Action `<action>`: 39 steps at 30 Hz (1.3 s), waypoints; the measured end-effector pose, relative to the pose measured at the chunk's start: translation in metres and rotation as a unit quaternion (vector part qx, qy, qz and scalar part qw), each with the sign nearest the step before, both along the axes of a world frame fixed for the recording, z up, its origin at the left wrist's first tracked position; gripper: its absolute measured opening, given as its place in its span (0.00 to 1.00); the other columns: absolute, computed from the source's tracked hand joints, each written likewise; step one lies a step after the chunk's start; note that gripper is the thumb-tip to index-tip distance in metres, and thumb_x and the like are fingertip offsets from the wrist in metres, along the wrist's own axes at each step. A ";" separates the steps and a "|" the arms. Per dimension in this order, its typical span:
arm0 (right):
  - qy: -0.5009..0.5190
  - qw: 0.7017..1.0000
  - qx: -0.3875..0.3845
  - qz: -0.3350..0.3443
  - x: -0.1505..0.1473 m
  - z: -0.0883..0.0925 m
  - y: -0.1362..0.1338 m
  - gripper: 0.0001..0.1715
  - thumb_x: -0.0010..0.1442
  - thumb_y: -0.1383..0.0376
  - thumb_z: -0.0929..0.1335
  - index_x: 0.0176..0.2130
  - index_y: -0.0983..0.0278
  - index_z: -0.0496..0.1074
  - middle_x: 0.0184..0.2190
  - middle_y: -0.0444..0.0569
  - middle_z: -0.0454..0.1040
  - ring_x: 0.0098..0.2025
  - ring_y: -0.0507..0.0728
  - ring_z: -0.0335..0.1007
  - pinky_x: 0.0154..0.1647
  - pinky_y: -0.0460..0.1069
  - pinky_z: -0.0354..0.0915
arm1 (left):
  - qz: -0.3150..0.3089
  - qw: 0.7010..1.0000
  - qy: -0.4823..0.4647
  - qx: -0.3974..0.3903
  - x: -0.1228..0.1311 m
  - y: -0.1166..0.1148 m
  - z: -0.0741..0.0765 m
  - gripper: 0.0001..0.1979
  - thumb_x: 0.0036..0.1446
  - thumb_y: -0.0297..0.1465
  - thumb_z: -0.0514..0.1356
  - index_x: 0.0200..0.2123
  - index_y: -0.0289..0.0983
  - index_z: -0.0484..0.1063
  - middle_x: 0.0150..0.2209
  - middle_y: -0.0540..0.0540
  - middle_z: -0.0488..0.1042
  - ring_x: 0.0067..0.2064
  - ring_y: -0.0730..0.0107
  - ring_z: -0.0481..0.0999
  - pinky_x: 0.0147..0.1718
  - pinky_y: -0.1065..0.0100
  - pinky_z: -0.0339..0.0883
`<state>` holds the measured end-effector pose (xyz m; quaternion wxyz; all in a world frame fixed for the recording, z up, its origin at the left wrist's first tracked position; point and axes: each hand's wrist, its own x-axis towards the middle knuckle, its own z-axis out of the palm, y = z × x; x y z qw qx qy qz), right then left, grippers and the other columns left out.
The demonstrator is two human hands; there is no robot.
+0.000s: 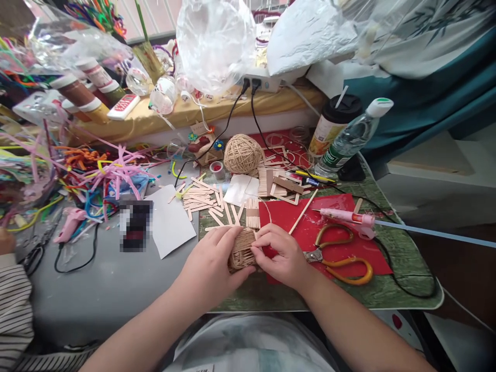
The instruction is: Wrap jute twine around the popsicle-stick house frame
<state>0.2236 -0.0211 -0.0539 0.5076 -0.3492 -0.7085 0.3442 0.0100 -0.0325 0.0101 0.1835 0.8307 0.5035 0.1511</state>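
Near the table's front edge, a small twine-wrapped piece (243,249) sits between my two hands. My left hand (213,258) grips it from the left, thumb below and fingers over the top. At its right side, my right hand (281,256) has thumb and forefinger pinched together against the wrapping; a strand of twine (269,209) rises behind these fingers. A ball of twine (243,154) rests farther back. Under and beside my right hand lie scissors (333,256) with orange handles, on a sheet of red paper (310,217).
Loose craft sticks (199,196) lie behind my left hand. A pink glue gun (346,216) lies on the red paper, its cord running right. A water bottle (344,142) and a lidded cup (333,121) stand at back right. Another person's striped sleeve (14,299) shows at left.
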 end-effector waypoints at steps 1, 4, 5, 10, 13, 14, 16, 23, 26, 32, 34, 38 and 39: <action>0.002 1.000 -0.001 -0.001 0.002 0.001 0.000 0.06 0.65 0.71 0.72 0.40 0.59 0.77 0.38 0.49 0.76 0.40 0.57 0.76 0.43 0.54 0.74 | 0.006 1.000 -0.010 -0.005 -0.004 0.000 0.000 0.36 0.58 0.39 0.72 0.65 0.40 0.64 0.59 0.34 0.75 0.58 0.43 0.77 0.56 0.44 0.75; 0.020 1.000 0.002 -0.006 0.006 0.003 0.001 0.06 0.65 0.71 0.72 0.40 0.59 0.77 0.37 0.49 0.76 0.39 0.57 0.76 0.41 0.53 0.74 | 0.019 0.998 -0.057 -0.016 -0.014 -0.002 0.005 0.37 0.57 0.41 0.73 0.66 0.43 0.63 0.59 0.36 0.74 0.60 0.46 0.76 0.58 0.47 0.74; 0.028 1.000 0.005 -0.007 0.007 0.005 0.001 0.07 0.65 0.72 0.72 0.40 0.59 0.77 0.36 0.49 0.76 0.39 0.56 0.76 0.40 0.53 0.74 | 0.019 0.997 -0.077 -0.017 -0.016 -0.003 0.006 0.37 0.57 0.41 0.73 0.65 0.44 0.63 0.59 0.37 0.74 0.60 0.47 0.76 0.58 0.48 0.74; 0.049 0.999 0.007 -0.015 0.008 0.007 -0.001 0.07 0.65 0.71 0.72 0.40 0.59 0.76 0.34 0.47 0.75 0.36 0.56 0.74 0.37 0.52 0.73 | 0.011 0.973 -0.224 -0.048 -0.014 -0.004 -0.019 0.38 0.57 0.47 0.73 0.65 0.46 0.65 0.58 0.39 0.74 0.58 0.49 0.77 0.58 0.51 0.73; 0.043 0.999 -0.001 -0.033 0.008 0.005 -0.002 0.07 0.65 0.72 0.72 0.39 0.59 0.75 0.34 0.47 0.74 0.36 0.56 0.73 0.36 0.52 0.72 | 0.023 0.950 -0.307 -0.056 -0.009 -0.004 -0.049 0.39 0.56 0.51 0.72 0.65 0.44 0.65 0.59 0.37 0.73 0.58 0.48 0.78 0.59 0.50 0.73; 0.040 0.999 0.000 -0.036 0.007 0.004 -0.001 0.07 0.65 0.72 0.72 0.39 0.59 0.75 0.34 0.47 0.74 0.36 0.56 0.73 0.36 0.52 0.72 | 0.024 0.946 -0.319 -0.049 -0.008 -0.004 -0.057 0.40 0.56 0.51 0.73 0.65 0.44 0.65 0.59 0.37 0.73 0.59 0.48 0.77 0.59 0.49 0.73; 0.038 0.999 0.007 -0.036 0.007 0.004 -0.001 0.08 0.64 0.72 0.73 0.39 0.59 0.75 0.34 0.47 0.74 0.35 0.55 0.73 0.35 0.51 0.71 | 0.023 0.943 -0.329 -0.032 -0.008 -0.005 -0.068 0.40 0.55 0.51 0.73 0.65 0.44 0.65 0.59 0.36 0.72 0.60 0.47 0.76 0.61 0.47 0.71; 0.026 0.998 0.028 -0.049 0.001 0.011 -0.004 0.09 0.62 0.74 0.72 0.38 0.58 0.75 0.32 0.46 0.73 0.33 0.55 0.72 0.32 0.51 0.71 | 0.015 0.984 -0.161 -0.072 -0.012 -0.005 -0.027 0.46 0.52 0.45 0.75 0.69 0.44 0.60 0.61 0.35 0.74 0.59 0.43 0.78 0.58 0.45 0.75; 0.015 0.998 0.038 -0.040 0.000 0.014 -0.005 0.09 0.63 0.73 0.72 0.38 0.58 0.76 0.33 0.46 0.73 0.33 0.55 0.72 0.33 0.51 0.73 | -0.023 0.997 -0.067 -0.022 -0.002 0.000 -0.007 0.56 0.45 0.47 0.78 0.73 0.44 0.57 0.67 0.32 0.70 0.65 0.35 0.72 0.62 0.38 0.70; -0.001 0.998 0.039 -0.049 0.006 0.013 -0.002 0.10 0.64 0.73 0.72 0.42 0.58 0.77 0.36 0.49 0.75 0.37 0.57 0.75 0.39 0.54 0.75 | -0.022 0.996 -0.088 -0.017 0.008 0.006 -0.015 0.44 0.56 0.40 0.73 0.72 0.45 0.57 0.61 0.36 0.75 0.59 0.45 0.78 0.57 0.47 0.76; 0.000 0.998 0.024 -0.063 0.009 0.010 -0.001 0.10 0.64 0.73 0.72 0.41 0.58 0.77 0.36 0.49 0.75 0.38 0.57 0.75 0.40 0.54 0.75 | 0.009 0.994 -0.104 -0.017 0.002 0.005 -0.022 0.44 0.55 0.42 0.74 0.70 0.45 0.59 0.61 0.36 0.75 0.59 0.45 0.78 0.57 0.47 0.75; 0.004 0.999 0.007 -0.041 0.007 0.007 -0.001 0.09 0.63 0.74 0.72 0.40 0.59 0.77 0.36 0.48 0.75 0.38 0.57 0.75 0.39 0.53 0.73 | 0.060 0.981 -0.182 -0.026 -0.013 0.000 -0.034 0.44 0.53 0.44 0.75 0.68 0.46 0.61 0.59 0.37 0.75 0.57 0.47 0.80 0.56 0.49 0.77; 0.003 0.999 0.006 -0.033 0.006 0.007 -0.002 0.09 0.63 0.74 0.72 0.41 0.59 0.77 0.36 0.48 0.76 0.38 0.57 0.75 0.39 0.53 0.73 | 0.063 0.978 -0.199 -0.026 -0.015 -0.001 -0.037 0.44 0.53 0.44 0.75 0.68 0.46 0.61 0.59 0.37 0.75 0.57 0.47 0.80 0.56 0.50 0.77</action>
